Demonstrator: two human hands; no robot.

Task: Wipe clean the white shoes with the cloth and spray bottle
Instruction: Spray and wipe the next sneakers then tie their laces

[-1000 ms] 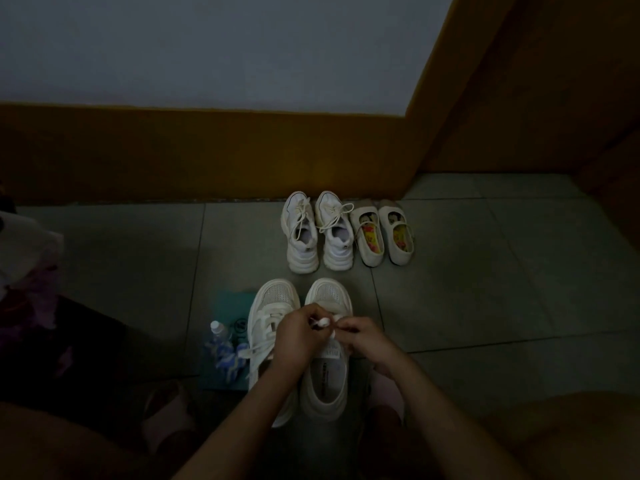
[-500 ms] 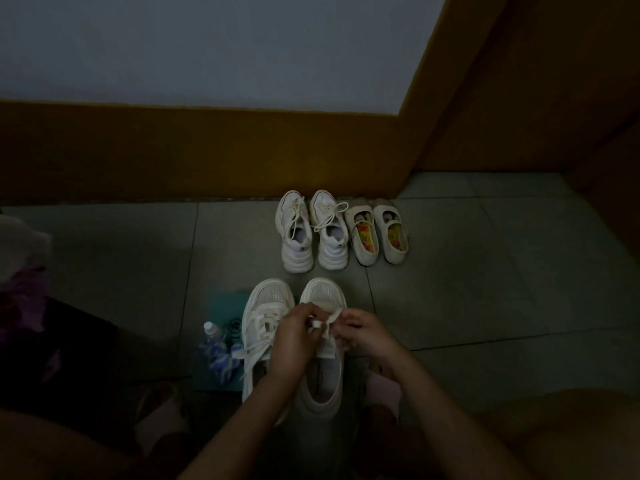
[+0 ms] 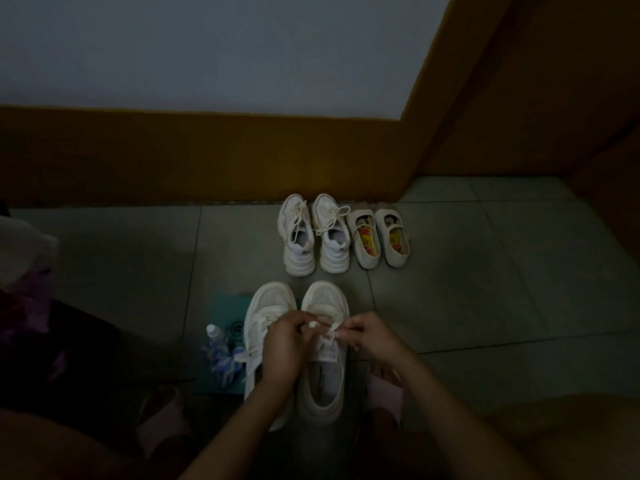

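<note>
Seeing both hands on my feed, bunched over the right shoe (image 3: pixel 323 382) of the near pair; left hand (image 3: pixel 282 339) and right hand (image 3: pixel 375 336) each pinch a bit of lace (image 3: pixel 330 333), fingers curled; left shoe (image 3: pixel 268 303) sits touching beside it; bottle (image 3: pixel 221 355) on the teal cloth (image 3: pixel 228 306), just left of the shoes, apart from both hands.

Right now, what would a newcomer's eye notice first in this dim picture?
The left hand and the right hand pinch the lace of a white sneaker at bottom centre. Behind, laced sneakers and strap shoes stand by the brown wall base; a spray bottle sits left of the near pair.
</note>
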